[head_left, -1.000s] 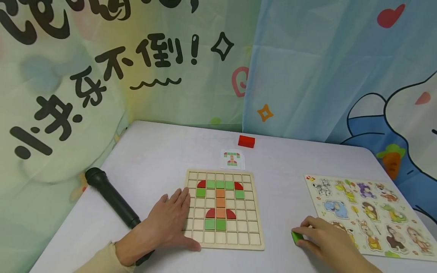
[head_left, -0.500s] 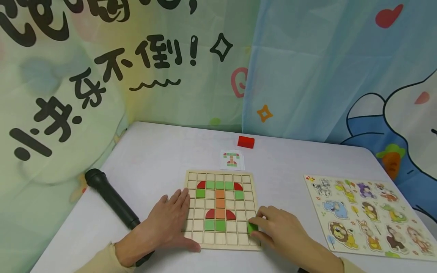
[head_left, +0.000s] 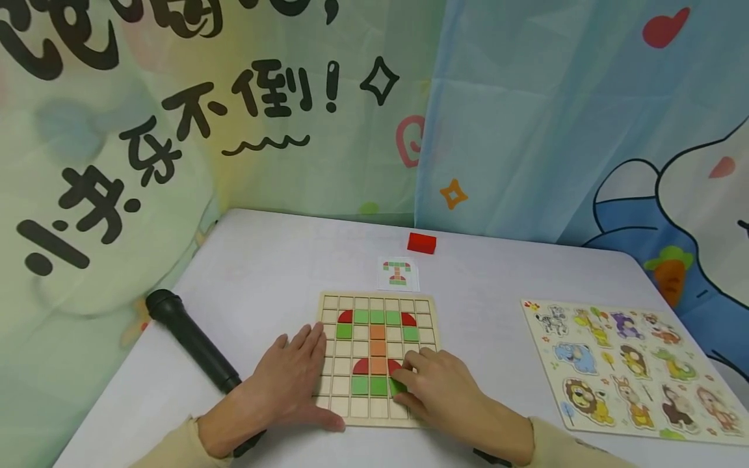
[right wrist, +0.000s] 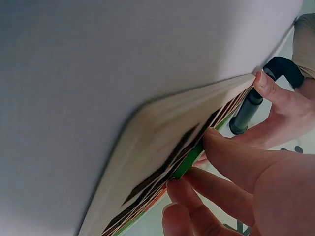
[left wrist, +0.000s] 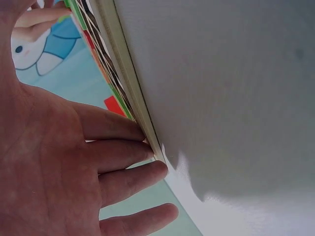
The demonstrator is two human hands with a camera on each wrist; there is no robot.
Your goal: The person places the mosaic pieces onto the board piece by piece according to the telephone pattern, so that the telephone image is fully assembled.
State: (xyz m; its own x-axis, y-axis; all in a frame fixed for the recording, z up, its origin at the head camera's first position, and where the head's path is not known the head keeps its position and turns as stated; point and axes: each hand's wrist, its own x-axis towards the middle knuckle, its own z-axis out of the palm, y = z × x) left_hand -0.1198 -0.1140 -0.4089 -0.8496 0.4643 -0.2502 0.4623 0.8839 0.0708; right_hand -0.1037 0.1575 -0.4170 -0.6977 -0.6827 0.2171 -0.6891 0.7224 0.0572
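Note:
A wooden grid board [head_left: 345, 419] lies mid-table, holding green, orange and red blocks in a T-like pattern. My left hand [head_left: 289, 377] rests flat with straight fingers along the board's left edge; in the left wrist view its fingertips touch the board's side. Between thumb and fingers, my right hand [head_left: 447, 390] pinches a green block [right wrist: 188, 162] at the lower part of the grid. That block sits beside two green squares [head_left: 368, 386] in the same row. Part of a red quarter-round block [head_left: 394, 366] just above is covered by my fingers.
Behind the board lies a small pattern card [head_left: 398, 273], with a red block [head_left: 422, 243] beyond it. A black microphone [head_left: 193, 338] lies at left, partly under my left forearm. An animal puzzle board [head_left: 632, 370] is at right.
My right hand has carried the green block leftward from beside the animal puzzle onto the grid board, next to the lower green squares. The left hand has stayed in place.

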